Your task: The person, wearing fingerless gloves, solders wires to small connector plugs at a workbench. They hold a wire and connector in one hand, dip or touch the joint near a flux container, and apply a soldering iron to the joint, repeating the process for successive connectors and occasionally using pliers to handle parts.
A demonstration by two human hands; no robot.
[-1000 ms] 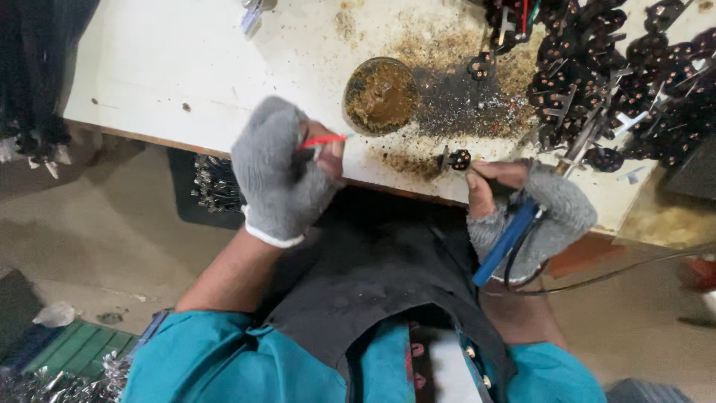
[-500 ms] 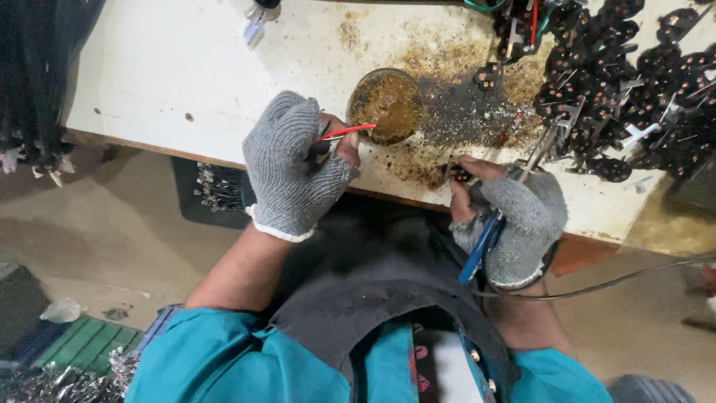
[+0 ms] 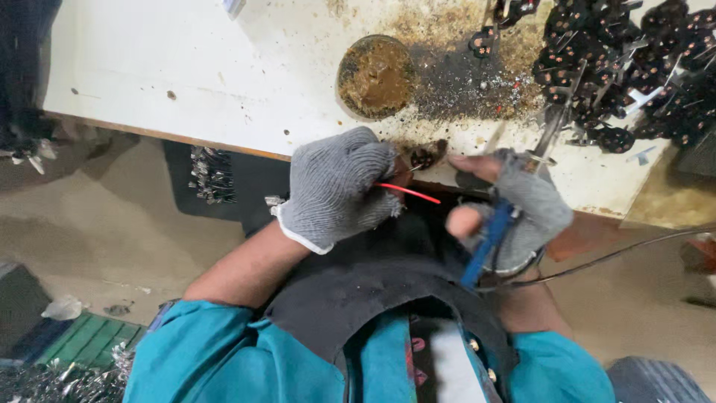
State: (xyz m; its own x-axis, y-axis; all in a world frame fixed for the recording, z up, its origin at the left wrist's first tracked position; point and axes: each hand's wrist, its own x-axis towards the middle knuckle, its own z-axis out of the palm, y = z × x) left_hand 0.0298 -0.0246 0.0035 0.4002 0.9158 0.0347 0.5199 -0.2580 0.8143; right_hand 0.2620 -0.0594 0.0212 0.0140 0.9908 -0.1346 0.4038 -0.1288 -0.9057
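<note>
My left hand (image 3: 339,190), in a grey knit glove, pinches a thin red wire (image 3: 409,193) at the near edge of the white table (image 3: 186,67). The wire's free end points right. A small black round part (image 3: 426,157) sits at this hand's fingertips, on the table edge. My right hand (image 3: 514,205), in a fingerless grey glove, grips a blue-handled tool (image 3: 488,240) whose metal shaft (image 3: 550,134) slants up over the table. Its forefinger stretches toward the black part. The tool's cord trails off to the right.
A round tin of brown paste (image 3: 375,75) stands just beyond the hands, with dark grit and stains around it. A heap of several black round parts with metal pins (image 3: 626,67) fills the table's far right. A dark tray of metal bits (image 3: 212,173) lies below the table edge.
My left hand has come down and right to the table edge, and the red wire now points right. The black part has shifted from my right fingers to the left fingertips.
</note>
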